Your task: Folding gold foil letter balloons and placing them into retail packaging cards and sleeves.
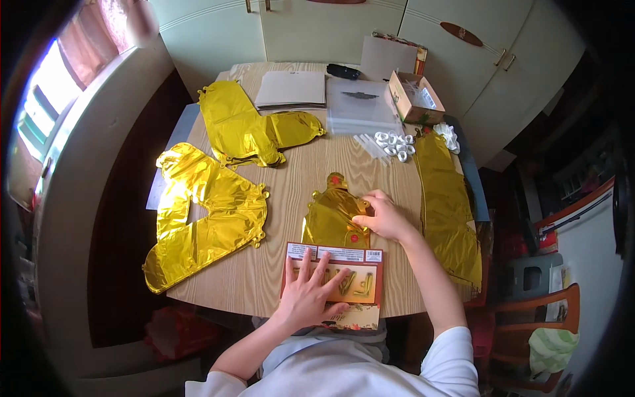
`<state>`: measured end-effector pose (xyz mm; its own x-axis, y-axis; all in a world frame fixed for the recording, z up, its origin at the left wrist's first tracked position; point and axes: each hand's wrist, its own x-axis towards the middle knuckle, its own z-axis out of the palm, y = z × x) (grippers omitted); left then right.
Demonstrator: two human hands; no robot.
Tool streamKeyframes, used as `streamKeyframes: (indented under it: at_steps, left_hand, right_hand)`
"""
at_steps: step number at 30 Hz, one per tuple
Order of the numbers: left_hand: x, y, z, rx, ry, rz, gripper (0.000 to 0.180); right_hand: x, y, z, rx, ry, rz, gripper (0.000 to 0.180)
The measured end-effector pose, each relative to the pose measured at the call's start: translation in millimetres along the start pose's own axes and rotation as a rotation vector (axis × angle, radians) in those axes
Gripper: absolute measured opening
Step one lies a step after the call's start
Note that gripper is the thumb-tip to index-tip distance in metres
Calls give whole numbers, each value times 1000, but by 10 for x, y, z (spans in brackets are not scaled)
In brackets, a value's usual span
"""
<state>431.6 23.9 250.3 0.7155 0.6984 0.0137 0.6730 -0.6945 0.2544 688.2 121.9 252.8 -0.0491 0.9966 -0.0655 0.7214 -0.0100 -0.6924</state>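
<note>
My left hand (307,295) lies flat with its fingers spread on a red and cream printed card package (366,272) at the table's near edge. Just beyond the package, a folded gold foil balloon (327,218) rests on the wood, its near end meeting or tucked under the package's top edge. My right hand (389,220) pinches this foil balloon at its right side, thumb on top. Flattened gold foil balloons lie around it: an angular one (241,126) at the far left, a looped one (228,212) at the left, and a long strip (450,205) at the right.
White ribbon rolls (401,147) and clear straws (372,148) lie right of the middle. Behind them stand an open box (415,99), a clear plastic sleeve (357,109), a stack of card sheets (291,88) and a black object (343,71). A wooden chair (529,324) is at the right.
</note>
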Motion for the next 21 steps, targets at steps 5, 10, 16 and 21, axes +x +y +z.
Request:
streamKeyframes:
  at_steps: [5, 10, 16, 21]
  left_hand:
    - [-7, 0, 7, 2, -11, -5, 73]
    - [1, 4, 18, 4, -5, 2, 74]
    - [-4, 1, 25, 13, -5, -2, 74]
    - [-4, 6, 14, 10, -13, -8, 73]
  right_hand:
    - [-94, -57, 42, 238, 48, 18, 52]
    - [-57, 91, 137, 389, -1, 72, 46]
    - [-82, 29, 120, 633, -250, 100, 28]
    - [-392, -232, 66, 499, -155, -124, 17]
